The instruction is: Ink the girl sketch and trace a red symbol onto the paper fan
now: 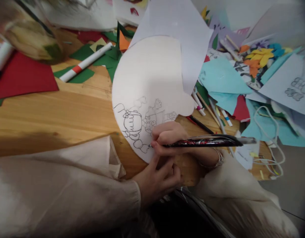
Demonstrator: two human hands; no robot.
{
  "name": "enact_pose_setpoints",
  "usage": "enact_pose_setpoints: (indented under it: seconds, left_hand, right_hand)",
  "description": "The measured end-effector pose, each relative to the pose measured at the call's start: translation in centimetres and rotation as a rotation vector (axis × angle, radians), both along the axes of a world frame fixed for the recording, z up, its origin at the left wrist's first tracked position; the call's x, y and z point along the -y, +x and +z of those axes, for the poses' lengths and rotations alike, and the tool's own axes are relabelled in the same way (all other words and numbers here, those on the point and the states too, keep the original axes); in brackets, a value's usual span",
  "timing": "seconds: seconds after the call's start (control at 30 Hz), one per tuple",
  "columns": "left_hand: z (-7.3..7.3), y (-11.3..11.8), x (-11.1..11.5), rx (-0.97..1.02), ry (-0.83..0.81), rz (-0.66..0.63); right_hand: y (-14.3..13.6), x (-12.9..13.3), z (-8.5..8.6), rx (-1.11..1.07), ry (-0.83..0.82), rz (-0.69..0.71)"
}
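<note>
A white paper cutout [152,66] with a rounded outline lies on the wooden table [68,115], bearing a line drawing of a figure with bangs and bows. My right hand [171,137] pinches a dark patterned pen [204,141], its tip at the drawing's lower part. Part of the drawing is covered by that hand. Just below, my left hand [158,180] rests at the paper's lower edge with fingers spread and bent, holding nothing visible.
Red paper [28,74], a white marker [86,62] and green scraps lie at the left. Light blue paper [224,74], yellow paper flowers [260,56], pens and a white cord [277,145] crowd the right. A cup [33,39] stands at upper left.
</note>
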State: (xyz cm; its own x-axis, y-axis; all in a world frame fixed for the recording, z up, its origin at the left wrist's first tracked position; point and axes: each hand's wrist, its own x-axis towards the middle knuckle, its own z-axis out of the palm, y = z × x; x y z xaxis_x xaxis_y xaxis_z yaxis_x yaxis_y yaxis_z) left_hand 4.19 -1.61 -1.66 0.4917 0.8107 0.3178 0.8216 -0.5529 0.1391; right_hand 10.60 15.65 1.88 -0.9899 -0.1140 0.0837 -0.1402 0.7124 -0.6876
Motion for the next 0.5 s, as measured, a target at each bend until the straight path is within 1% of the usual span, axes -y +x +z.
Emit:
enact_pose_setpoints:
  seconds: [0.07,0.13,0.33,0.5]
  left_hand:
    - [0.06,-0.07,-0.04,0.001,0.000,-0.006]
    - [0.14,-0.17,-0.10,-0.004,0.002,-0.013]
    - [0.09,-0.22,-0.13,0.005,0.011,-0.011]
    - [0.05,-0.27,-0.09,0.009,0.006,-0.018]
  right_hand:
    - [-0.20,0.32,-0.02,-0.086,-0.102,-0.084]
    - [-0.39,0.59,0.04,-0.134,-0.143,-0.120]
    - [-0.70,0.82,0.37,-0.134,-0.146,-0.126]
    - [-0.67,0.80,0.04,-0.183,-0.166,-0.140]
